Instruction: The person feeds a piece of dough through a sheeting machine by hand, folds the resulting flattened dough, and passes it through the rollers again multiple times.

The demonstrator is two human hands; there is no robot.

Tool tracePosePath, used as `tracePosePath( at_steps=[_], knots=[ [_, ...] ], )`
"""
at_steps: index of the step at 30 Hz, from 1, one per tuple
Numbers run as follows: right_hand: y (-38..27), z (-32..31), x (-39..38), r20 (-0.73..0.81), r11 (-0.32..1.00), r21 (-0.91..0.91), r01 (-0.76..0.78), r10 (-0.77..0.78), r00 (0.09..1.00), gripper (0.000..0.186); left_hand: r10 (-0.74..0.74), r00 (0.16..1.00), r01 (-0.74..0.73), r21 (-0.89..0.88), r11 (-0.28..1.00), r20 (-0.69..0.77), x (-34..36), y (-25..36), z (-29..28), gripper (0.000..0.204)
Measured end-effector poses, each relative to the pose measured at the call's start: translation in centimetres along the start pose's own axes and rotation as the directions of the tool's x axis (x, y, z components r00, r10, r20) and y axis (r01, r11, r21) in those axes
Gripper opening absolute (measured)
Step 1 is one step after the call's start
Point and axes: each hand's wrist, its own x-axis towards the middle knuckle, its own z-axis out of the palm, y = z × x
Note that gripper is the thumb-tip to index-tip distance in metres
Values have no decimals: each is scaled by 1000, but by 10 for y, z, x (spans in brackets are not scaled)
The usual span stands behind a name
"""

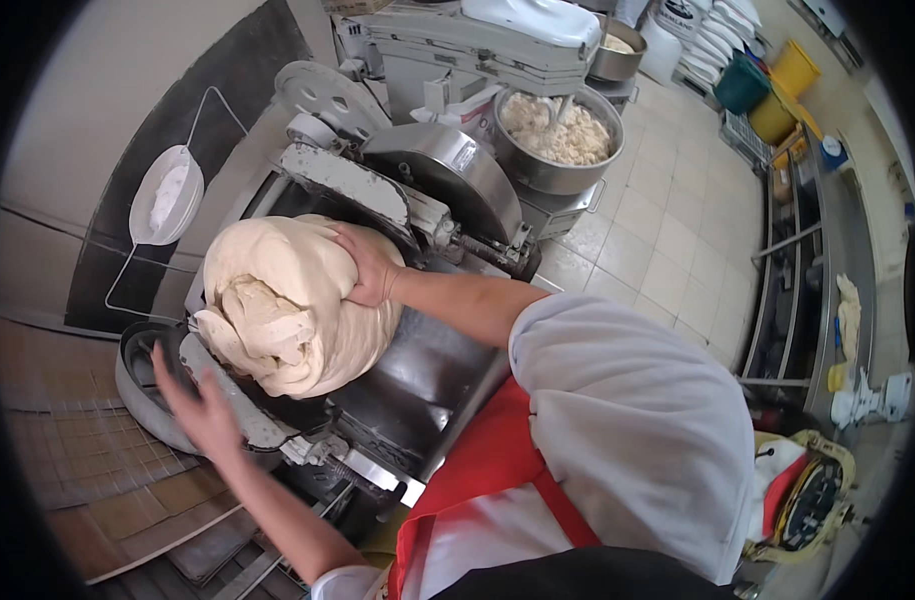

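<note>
Dough (297, 300): one big pale mass, lying on the metal bed (407, 375) of the roller machine, left of centre, folded over, with a torn, ragged hollow on its near left side. My right hand (370, 268) presses on the dough's far right side, thumb toward me; some fingertips are hidden, so can't tell if it clamps or just pushes. My left hand (205, 405) is off the dough, fingers apart, nothing in it, just near the machine's worn left side plate (239, 395). Touching the plate or not: can't tell.

Far side of the dough: another worn grey plate (347, 190), then a curved steel guard (447, 165), and a wheel (327, 97) with holes. Left: a white bowl (194, 195) with white powder in it, hanging in a bent wire (117, 277) by the wall. Near left: brown panels (77, 430).

Beyond the guard: mixer (477, 45), its hook down in a steel bowl (562, 180) of lumpy pale dough. Farther: a second steel bowl (617, 68), white sacks (717, 40), green bin (739, 82), yellow bin (795, 66). Right, across the tiled floor (657, 230): a long bench (845, 215). On me: red apron (477, 470), white sleeve (627, 420).
</note>
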Motion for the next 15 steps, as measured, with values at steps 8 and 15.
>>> tracePosePath(
  at_steps=[8, 15],
  knots=[
    [-64, -41, 2, 78, 970, -159, -183, 197, 977, 91, 234, 962, -274, 517, 811, 142, -34, -2, 109, 85],
    [-63, -253, -136, -542, 817, -336, -469, 239, 806, 24, 245, 964, -263, 539, 800, 105, -53, -6, 127, 79]
  ],
)
